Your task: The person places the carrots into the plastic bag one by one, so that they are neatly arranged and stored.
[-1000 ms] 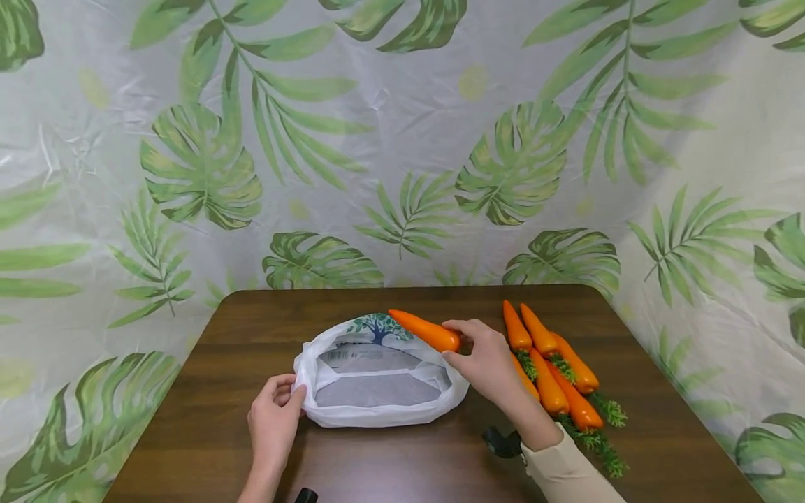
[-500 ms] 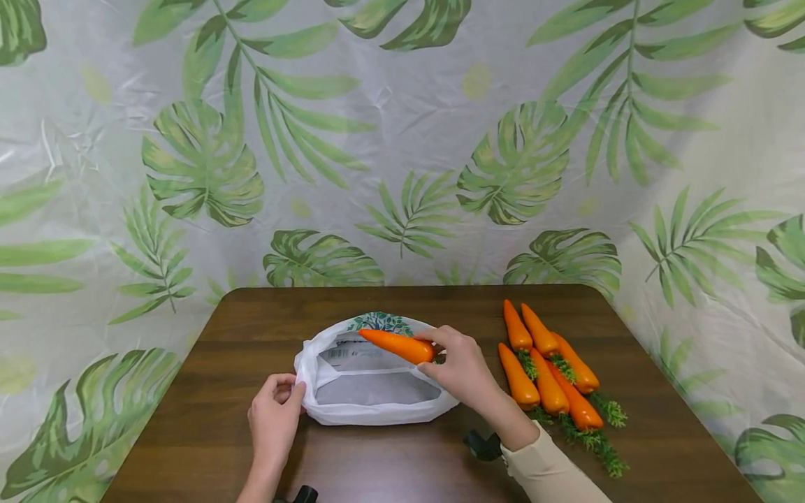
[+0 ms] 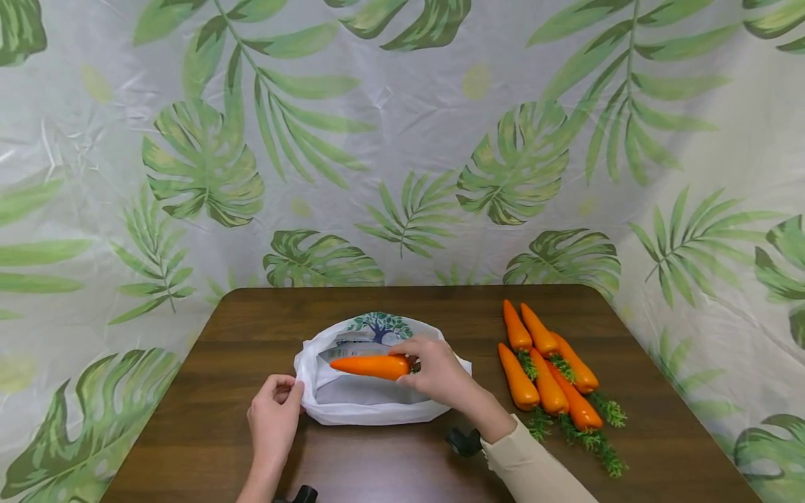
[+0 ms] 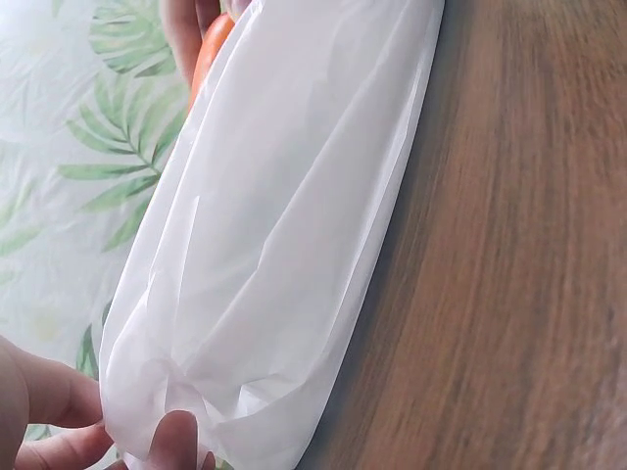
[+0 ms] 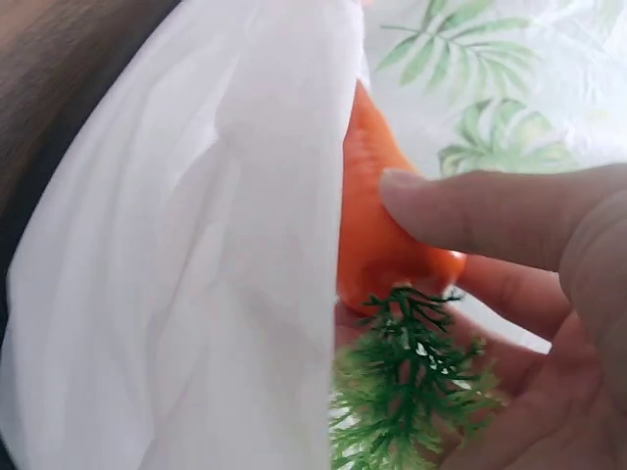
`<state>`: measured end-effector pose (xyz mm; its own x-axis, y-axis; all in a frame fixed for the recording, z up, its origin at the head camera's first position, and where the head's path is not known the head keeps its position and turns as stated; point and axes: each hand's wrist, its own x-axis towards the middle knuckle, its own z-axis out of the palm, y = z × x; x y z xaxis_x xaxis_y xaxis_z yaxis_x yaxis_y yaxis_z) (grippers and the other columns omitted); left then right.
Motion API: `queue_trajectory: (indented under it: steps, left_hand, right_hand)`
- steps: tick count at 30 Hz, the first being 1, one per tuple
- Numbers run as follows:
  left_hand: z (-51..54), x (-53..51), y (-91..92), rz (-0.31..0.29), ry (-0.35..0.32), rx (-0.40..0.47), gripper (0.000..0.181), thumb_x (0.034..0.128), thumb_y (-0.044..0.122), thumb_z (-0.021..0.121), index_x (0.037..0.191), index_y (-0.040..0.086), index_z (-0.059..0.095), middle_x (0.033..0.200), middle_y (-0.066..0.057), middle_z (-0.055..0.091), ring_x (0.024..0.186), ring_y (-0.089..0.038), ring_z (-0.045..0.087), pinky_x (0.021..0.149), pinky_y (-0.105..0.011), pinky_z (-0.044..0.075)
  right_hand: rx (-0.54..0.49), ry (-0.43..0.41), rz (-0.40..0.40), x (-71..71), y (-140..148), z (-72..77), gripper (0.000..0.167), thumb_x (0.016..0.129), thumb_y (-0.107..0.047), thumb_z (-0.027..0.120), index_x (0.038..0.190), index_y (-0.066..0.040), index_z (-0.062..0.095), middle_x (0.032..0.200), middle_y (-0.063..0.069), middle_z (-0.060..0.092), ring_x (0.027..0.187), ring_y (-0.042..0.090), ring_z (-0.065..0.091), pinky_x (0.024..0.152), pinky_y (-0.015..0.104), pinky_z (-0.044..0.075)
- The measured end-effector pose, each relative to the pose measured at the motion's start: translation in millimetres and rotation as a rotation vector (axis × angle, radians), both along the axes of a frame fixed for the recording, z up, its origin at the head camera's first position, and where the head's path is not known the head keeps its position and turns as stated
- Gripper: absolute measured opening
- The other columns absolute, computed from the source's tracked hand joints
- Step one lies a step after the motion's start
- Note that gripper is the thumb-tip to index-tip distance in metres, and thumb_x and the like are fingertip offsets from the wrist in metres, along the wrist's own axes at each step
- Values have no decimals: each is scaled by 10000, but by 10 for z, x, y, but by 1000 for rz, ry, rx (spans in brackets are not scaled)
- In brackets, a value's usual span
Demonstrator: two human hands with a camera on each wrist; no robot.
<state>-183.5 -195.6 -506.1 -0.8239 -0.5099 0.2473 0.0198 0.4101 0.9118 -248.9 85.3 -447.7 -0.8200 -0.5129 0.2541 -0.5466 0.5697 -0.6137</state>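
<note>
One orange carrot (image 3: pixel 367 367), at the mouth of a white plastic bag (image 3: pixel 371 416), thick end pinched between thumb and fingers of the right hand (image 3: pixel 434 370). Compared with one second ago: carrot moved from the bag's far right rim to the middle of the opening, its tip swung from up and away to nearly straight left; left hand (image 3: pixel 273 412) unchanged, pinching the bag's left edge. Surroundings: six loose carrots (image 3: pixel 548 384) in a cluster on the right of the brown desk (image 3: pixel 207 419), leafy tops (image 3: pixel 604 447) mostly toward the near side; leaf-print curtain (image 3: pixel 402 140) behind. In the right wrist view the bag's wall covers part of the held carrot; depth inside the bag cannot be told. Long axis: roughly level, left to right, narrow tip left, thick end and green sprig (image 5: pixel 411 382) right.
</note>
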Motion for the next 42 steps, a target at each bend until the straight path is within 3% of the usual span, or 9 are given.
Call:
queue_trajectory:
  steps: [5,12,17,23,29,35,42]
  left_hand:
    - [2,-5,-8,9,-4,10,47,903,97,723,894,63,692,803,-97,715,596,-221,682,533,-218,502]
    - [17,-2,-3,7,2,8,49,897,89,725,889,54,693,781,-86,707,563,-116,645,524,-227,515]
    - [39,3,3,15,9,-7,45,897,96,721,881,65,693,766,-70,705,562,-133,650,525,-222,502]
    - [35,3,5,16,8,-13,47,903,106,720,873,82,693,752,-53,704,564,-157,658,532,-223,492]
    - [-5,12,6,16,23,-4,38,901,92,717,877,75,693,752,-59,708,593,-246,683,526,-219,495]
    - [-32,13,9,1,22,0,50,905,94,712,894,50,691,759,-67,710,607,-281,688,528,-217,501]
    - [-29,6,-6,4,16,1,75,916,116,711,907,44,692,789,-77,716,593,-192,672,539,-215,506]
  right_hand:
    - [51,-16,76,-52,-84,-21,447,772,-105,862,1199,-155,739,1041,-88,676,873,109,585,774,268,522]
    - [129,-61,131,-81,-115,-140,449,758,-85,856,1190,-146,752,1080,-99,705,878,148,595,762,258,483]
    - [151,-81,151,-125,-84,-226,432,751,-83,843,1172,-128,756,1079,-81,715,886,127,600,775,257,484]
    - [141,-164,185,-153,-66,-268,338,804,-103,824,1136,-134,769,1047,-78,726,886,139,667,754,225,520]
    - [144,-190,243,-131,-62,-246,210,879,-149,766,1088,-137,780,974,-96,731,820,79,658,718,218,522]
    - [167,-144,234,-109,-62,-207,156,935,-187,700,1055,-137,786,896,-153,700,748,57,618,670,219,498]
    - [118,-147,204,-115,-48,-86,177,960,-176,666,1090,-116,772,976,-103,724,818,68,627,725,242,511]
